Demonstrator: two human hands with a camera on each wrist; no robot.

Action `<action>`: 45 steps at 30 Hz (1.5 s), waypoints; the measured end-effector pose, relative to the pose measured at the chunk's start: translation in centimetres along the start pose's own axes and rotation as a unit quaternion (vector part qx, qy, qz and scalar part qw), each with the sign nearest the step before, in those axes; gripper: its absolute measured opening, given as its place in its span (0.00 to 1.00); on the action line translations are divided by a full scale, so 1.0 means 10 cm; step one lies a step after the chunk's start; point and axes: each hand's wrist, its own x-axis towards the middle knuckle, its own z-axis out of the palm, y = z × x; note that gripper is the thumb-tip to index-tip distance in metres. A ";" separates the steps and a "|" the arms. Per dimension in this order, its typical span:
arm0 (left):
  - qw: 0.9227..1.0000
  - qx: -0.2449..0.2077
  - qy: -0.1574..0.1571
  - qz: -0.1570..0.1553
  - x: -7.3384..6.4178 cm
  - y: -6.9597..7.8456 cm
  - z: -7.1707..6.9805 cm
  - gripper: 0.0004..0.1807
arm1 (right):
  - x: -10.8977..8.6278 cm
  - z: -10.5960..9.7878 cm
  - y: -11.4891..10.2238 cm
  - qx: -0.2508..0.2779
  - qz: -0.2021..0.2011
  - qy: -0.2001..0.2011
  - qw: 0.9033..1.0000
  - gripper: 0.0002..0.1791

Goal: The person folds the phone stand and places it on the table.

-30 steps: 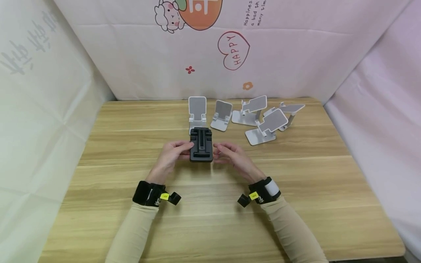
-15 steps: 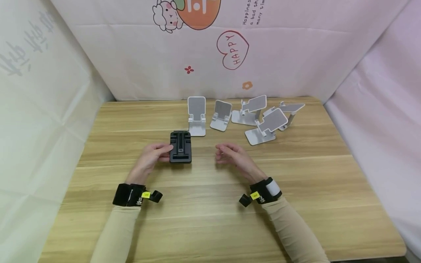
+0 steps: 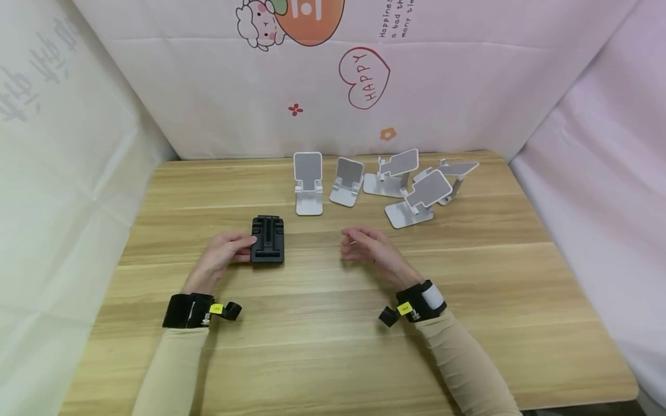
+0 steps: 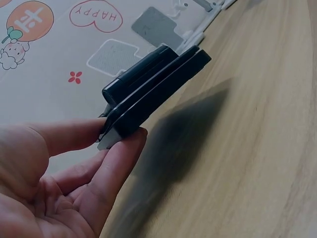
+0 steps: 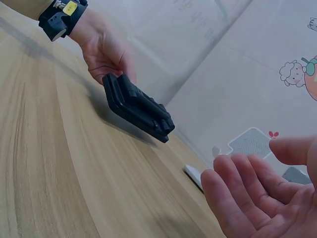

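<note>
A black folded phone stand (image 3: 267, 240) is pinched at its left edge by my left hand (image 3: 222, 251). In the left wrist view the thumb lies over the black stand (image 4: 153, 91) and the fingers are under it, with its shadow on the wood below. The right wrist view also shows the stand (image 5: 136, 109) held above the table. My right hand (image 3: 372, 248) is to the right, apart from the stand, holding nothing. Its fingers (image 5: 237, 193) are loosely bent in the right wrist view.
Several white phone stands with grey pads stand along the back of the wooden table (image 3: 322, 346): an upright one (image 3: 309, 173), a smaller one (image 3: 347, 180), and more at the right, including a tilted one (image 3: 428, 189). A printed white cloth (image 3: 208, 98) hangs behind.
My left hand has carried the black phone stand to the left, away from my right hand and from in front of the upright white stand. The right hand has stayed nearly in place.
</note>
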 end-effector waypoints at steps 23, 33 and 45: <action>0.991 0.111 0.071 -0.018 -0.02 0.09 0.05 0.23 | 0.02 0.01 0.03 0.008 -0.006 -0.004 1.000 0.25; 0.989 0.122 0.085 -0.022 -0.04 0.10 0.07 0.23 | 0.03 -0.01 0.07 0.009 -0.008 -0.008 1.000 0.22; 0.988 0.124 0.092 -0.015 -0.07 0.08 0.07 0.21 | 0.03 -0.02 0.08 -0.009 0.006 0.003 1.000 0.24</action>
